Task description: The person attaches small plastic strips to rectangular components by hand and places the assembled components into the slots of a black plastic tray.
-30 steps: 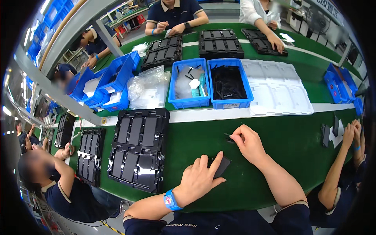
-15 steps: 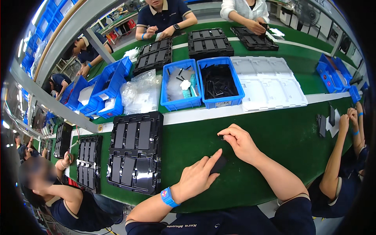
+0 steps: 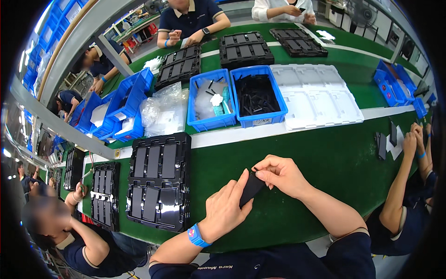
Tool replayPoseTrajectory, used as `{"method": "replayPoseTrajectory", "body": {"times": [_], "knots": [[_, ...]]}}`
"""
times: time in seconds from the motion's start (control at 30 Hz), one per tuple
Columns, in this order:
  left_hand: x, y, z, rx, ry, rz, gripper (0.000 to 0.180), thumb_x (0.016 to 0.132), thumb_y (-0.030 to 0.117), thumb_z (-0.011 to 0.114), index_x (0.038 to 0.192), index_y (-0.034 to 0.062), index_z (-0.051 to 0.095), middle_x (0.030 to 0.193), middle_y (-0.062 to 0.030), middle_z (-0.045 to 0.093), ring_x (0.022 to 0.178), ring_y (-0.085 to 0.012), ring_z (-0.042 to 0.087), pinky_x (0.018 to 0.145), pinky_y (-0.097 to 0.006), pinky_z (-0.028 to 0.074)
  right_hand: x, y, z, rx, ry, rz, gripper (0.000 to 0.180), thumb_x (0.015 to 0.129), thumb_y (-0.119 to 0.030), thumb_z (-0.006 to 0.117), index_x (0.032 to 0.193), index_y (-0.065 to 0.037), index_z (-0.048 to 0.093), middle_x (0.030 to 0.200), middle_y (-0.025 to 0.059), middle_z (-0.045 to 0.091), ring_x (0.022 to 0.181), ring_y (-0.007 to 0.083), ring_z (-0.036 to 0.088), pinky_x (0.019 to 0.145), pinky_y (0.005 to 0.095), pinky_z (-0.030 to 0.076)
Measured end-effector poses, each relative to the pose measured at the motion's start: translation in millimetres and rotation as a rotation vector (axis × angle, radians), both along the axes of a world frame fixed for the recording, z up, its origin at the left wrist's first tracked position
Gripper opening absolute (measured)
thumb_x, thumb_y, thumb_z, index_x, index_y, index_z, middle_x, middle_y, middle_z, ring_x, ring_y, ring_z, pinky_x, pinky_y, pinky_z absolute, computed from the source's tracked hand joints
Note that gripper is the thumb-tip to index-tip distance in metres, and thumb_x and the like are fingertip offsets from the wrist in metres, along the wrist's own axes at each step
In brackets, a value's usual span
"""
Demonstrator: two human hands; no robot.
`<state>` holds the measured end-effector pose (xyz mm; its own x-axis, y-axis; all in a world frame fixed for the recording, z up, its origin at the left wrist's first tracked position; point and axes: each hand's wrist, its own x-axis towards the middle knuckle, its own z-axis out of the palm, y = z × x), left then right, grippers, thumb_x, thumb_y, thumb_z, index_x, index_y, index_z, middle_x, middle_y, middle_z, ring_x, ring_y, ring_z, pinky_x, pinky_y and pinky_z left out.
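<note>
My left hand [image 3: 226, 204], with a blue band at its wrist, grips a flat black rectangular piece [image 3: 252, 189] between thumb and fingers. The piece is tilted over the green table, its upper end toward my right hand. My right hand [image 3: 287, 177] is closed in a pinch at that upper end, thumb and index finger meeting on a tiny dark part [image 3: 254, 169]. Its exact kind is too small to make out. To the left of my hands lies a black plastic tray [image 3: 186, 186] holding several dark rectangular pieces in its slots.
Beyond my hands stand a blue bin [image 3: 211, 125] with white and teal items, another blue bin [image 3: 265, 122] of black strips, and a white moulded tray [image 3: 320, 109]. Clear plastic bags [image 3: 162, 107] lie left of them. Co-workers sit across and on both sides; a metal post [image 3: 69, 128] rises at left.
My right hand has come left and down to the upper end of the black piece. The left hand has raised and tilted that piece toward it. Across the table, a white-sleeved person's hands left a tray.
</note>
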<state>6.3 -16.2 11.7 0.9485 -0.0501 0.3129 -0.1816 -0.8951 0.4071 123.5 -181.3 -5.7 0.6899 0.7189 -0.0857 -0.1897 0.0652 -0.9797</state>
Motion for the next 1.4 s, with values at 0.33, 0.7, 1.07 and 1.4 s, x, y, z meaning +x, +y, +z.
{"method": "replayPoseTrajectory", "body": {"times": [0.33, 0.7, 1.07, 1.4], "knots": [[1, 4, 2, 0.013, -0.066, 0.005, 0.075, 0.066, 0.012, 0.078, 0.136, 0.0091, 0.051, 0.08, -0.0071, 0.057, 0.065, -0.0233, 0.062, 0.057, -0.033, 0.05, -5, 1, 0, 0.014, -0.076, -0.023, 0.012, 0.092, -0.002, 0.062, 0.102, 0.001, 0.067, 0.088, 0.0016, 0.056, 0.065, 0.006, 0.058, 0.055, 0.0193, 0.049], [3, 6, 3, -0.026, -0.071, -0.015, 0.075, 0.064, 0.01, 0.078, 0.135, 0.0102, 0.053, 0.078, -0.0072, 0.057, 0.063, -0.0233, 0.061, 0.055, -0.034, 0.051, -7, 1, 2, -0.026, -0.007, -0.015, 0.01, 0.092, -0.005, 0.063, 0.1, 0.001, 0.064, 0.081, 0.0007, 0.058, 0.063, 0.0056, 0.059, 0.054, 0.0195, 0.049], [2, 9, 8, -0.109, -0.085, -0.076, 0.073, 0.063, 0.004, 0.078, 0.133, 0.0102, 0.056, 0.075, -0.0071, 0.057, 0.061, -0.0233, 0.06, 0.055, -0.033, 0.05, -7, 0, 5, 0.044, -0.071, 0.002, 0.006, 0.09, -0.004, 0.066, 0.094, 0.0, 0.066, 0.084, 0.0012, 0.056, 0.063, 0.0057, 0.058, 0.053, 0.0197, 0.049], [4, 11, 8, -0.069, -0.141, -0.062, 0.071, 0.064, 0.005, 0.077, 0.132, 0.0152, 0.058, 0.072, -0.0046, 0.055, 0.058, -0.021, 0.058, 0.053, -0.032, 0.048, -11, 1, 9, 0.058, -0.12, -0.042, 0.008, 0.09, -0.006, 0.068, 0.094, 0.0, 0.067, 0.082, 0.0005, 0.055, 0.063, 0.0049, 0.056, 0.052, 0.0203, 0.046]]}}
